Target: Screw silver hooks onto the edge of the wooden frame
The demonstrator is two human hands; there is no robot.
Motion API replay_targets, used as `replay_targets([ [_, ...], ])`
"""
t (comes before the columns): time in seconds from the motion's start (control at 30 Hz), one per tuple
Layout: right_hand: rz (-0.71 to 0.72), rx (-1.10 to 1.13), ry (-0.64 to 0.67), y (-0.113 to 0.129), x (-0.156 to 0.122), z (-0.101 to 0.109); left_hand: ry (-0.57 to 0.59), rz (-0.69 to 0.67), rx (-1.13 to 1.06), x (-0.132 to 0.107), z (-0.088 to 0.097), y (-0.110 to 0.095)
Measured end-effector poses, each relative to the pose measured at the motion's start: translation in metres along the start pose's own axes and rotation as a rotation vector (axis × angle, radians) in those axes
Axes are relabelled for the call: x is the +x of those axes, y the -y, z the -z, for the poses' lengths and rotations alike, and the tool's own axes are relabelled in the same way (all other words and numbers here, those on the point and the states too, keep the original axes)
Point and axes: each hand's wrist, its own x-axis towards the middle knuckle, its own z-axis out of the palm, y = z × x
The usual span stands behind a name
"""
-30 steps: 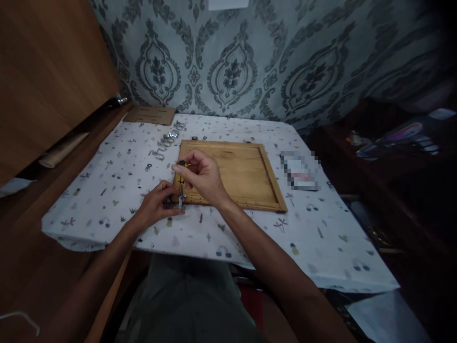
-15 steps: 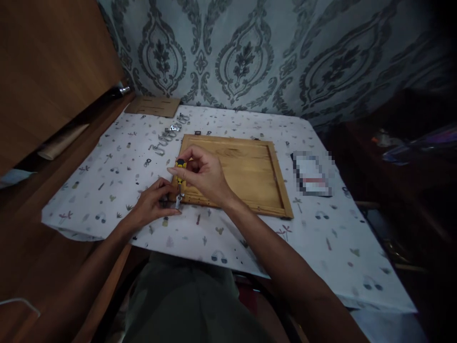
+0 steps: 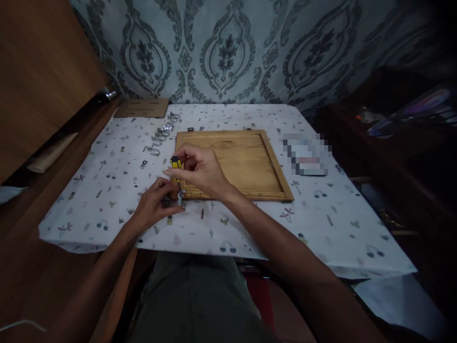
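Observation:
My right hand (image 3: 200, 172) pinches the yellow and black handle of a small screwdriver (image 3: 175, 163), held upright with its tip down at the near left corner of a wooden frame (image 3: 250, 164). My left hand (image 3: 156, 202) is closed round a small metal fitting (image 3: 179, 199) at that corner, right under the screwdriver tip. The frame lies flat on the table's patterned white cloth (image 3: 117, 186).
A row of small metal hooks and rings (image 3: 160, 136) lies left of the frame. A brown cardboard sheet (image 3: 142, 108) sits at the back left. A blurred printed packet (image 3: 307, 155) lies right of the frame. Wooden furniture rises on the left, dark clutter on the right.
Both hands stay at the frame's near left corner with the screwdriver. My fingers shift slightly on its handle; the view itself drifts a little.

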Motion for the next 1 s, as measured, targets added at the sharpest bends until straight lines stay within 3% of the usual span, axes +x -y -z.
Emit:
replay_targets([
  [0.13, -0.003, -0.031, -0.018, -0.0012, -0.0005, -0.0005, -0.004, 0.0, 0.011, -0.0006, -0.0009, 0.0005],
  [0.37, -0.052, 0.026, 0.104, -0.0069, -0.0081, 0.0076, 0.006, -0.021, -0.006, -0.0016, -0.0006, 0.0025],
  [0.57, -0.019, -0.081, 0.029, -0.0085, -0.0088, 0.0049, 0.002, -0.014, 0.037, -0.0043, -0.0021, 0.0042],
  [1.0, 0.023, -0.149, 0.008, -0.0092, -0.0076, 0.0022, 0.027, -0.004, 0.056, -0.003, -0.0006, 0.0004],
])
